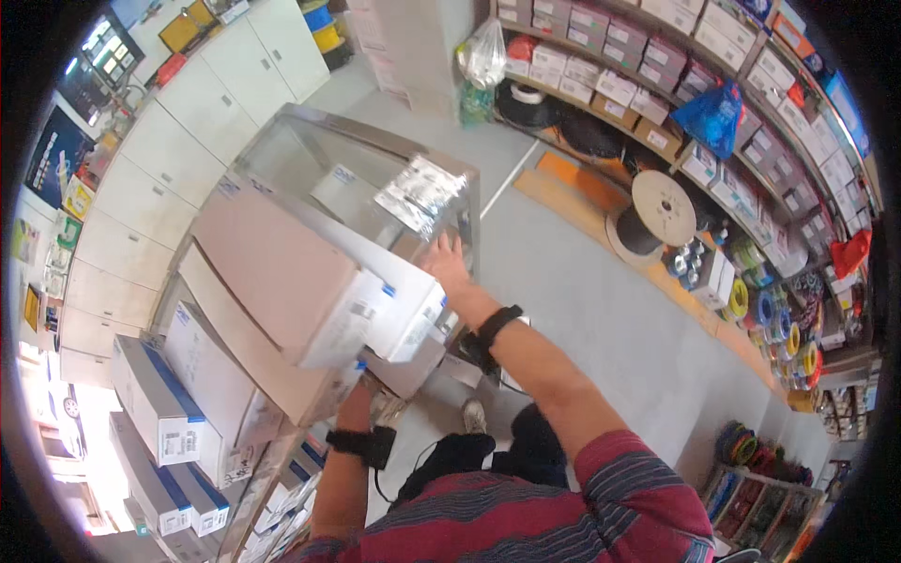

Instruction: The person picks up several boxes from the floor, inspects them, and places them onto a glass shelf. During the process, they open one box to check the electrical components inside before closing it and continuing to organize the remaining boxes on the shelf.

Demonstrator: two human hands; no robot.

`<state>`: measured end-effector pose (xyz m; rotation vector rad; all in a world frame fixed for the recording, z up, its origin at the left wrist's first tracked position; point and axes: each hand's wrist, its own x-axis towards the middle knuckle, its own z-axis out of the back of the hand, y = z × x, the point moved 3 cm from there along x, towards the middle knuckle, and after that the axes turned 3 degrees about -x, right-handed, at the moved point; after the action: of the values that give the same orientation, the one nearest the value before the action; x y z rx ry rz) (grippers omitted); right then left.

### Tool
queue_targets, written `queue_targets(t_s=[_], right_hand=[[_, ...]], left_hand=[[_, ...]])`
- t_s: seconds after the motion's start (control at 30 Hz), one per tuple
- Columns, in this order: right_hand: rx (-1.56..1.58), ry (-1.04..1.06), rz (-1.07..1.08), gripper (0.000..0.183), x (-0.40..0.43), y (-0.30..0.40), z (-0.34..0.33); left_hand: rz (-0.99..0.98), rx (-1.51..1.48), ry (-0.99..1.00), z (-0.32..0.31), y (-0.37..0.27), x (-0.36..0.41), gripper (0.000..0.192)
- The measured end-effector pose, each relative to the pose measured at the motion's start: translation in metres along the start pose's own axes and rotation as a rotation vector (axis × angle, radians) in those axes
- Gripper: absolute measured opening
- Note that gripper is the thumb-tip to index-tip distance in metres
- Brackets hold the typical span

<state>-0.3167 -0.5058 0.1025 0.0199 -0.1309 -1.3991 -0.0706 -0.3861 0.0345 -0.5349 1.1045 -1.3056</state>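
Note:
Long white cartons are stacked on a glass-topped counter [253, 144] in front of me. My right hand [448, 264] is beside the far side of a white carton [415, 320], fingers spread and near a silver foil packet [422, 197]. Whether its palm touches the carton is hard to tell. A larger carton [281, 260] with a pinkish-looking top lies against that white one. My left hand [359, 400] reaches in at the near end of the larger carton, where its fingers are hidden below the end. Both wrists wear black straps.
White-and-blue boxes [158, 401] are stacked at the left. White cabinets [183, 134] line the back. Shelves of small boxes [626, 77] curve along the right. A wooden cable reel [662, 200] and wire coils [767, 310] stand below them. Grey floor [563, 281] lies between.

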Motion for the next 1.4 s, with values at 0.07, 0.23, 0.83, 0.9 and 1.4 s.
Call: queue_targets(t_s=[0.07, 0.23, 0.83, 0.9, 1.4], right_hand=[[-0.066, 0.287, -0.060, 0.047, 0.025, -0.013, -0.052], [0.030, 0.439, -0.046, 0.049, 0.020, 0.005, -0.012], [0.418, -0.038, 0.191, 0.085, -0.052, -0.080, -0.001], [0.578, -0.095, 0.313, 0.083, -0.046, -0.094, -0.015], [1.697, 0.654, -0.293, 0.060, -0.097, -0.118, 0.006]], left_hand=[[-0.020, 0.184, 0.046, -0.011, -0.008, 0.000, 0.040], [0.066, -0.406, -0.286, -0.027, -0.002, -0.012, 0.035], [0.288, -0.922, 0.002, -0.173, -0.120, 0.002, 0.079], [0.252, -1.037, -0.133, -0.185, -0.114, 0.025, 0.083], [0.144, -1.164, -0.374, -0.195, -0.156, -0.020, 0.070]])
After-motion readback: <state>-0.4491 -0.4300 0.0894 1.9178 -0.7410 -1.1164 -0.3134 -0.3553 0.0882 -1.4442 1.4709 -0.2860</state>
